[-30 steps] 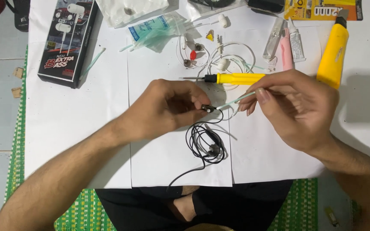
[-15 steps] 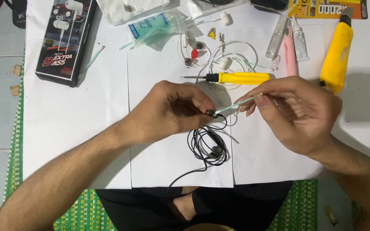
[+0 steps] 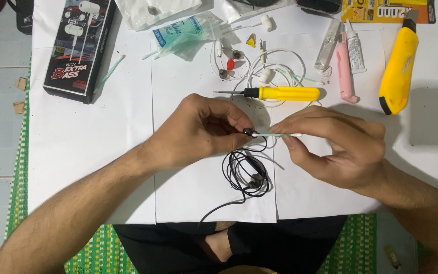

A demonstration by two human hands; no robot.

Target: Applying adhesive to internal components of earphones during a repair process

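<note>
My left hand (image 3: 201, 129) pinches a small black earbud (image 3: 248, 133) at its fingertips. The earbud's black cable (image 3: 244, 170) hangs down in a loose coil on the white paper, with a second bud lying in the coil. My right hand (image 3: 338, 147) holds a thin cotton swab (image 3: 275, 135) level, its left tip touching the earbud. Both hands hover just above the paper, close together at the middle.
A yellow-handled screwdriver (image 3: 280, 93) lies just beyond the hands beside white earphones (image 3: 267, 71) and small parts. A yellow utility knife (image 3: 399, 68), pink tube (image 3: 344, 71), glue tubes, swab packet (image 3: 186, 33) and black earphone box (image 3: 77, 48) lie farther back. A green mat (image 3: 97, 248) edges the paper.
The swab has swung from tilted to level, and my right hand has shifted down slightly. My left hand stays on the earbud.
</note>
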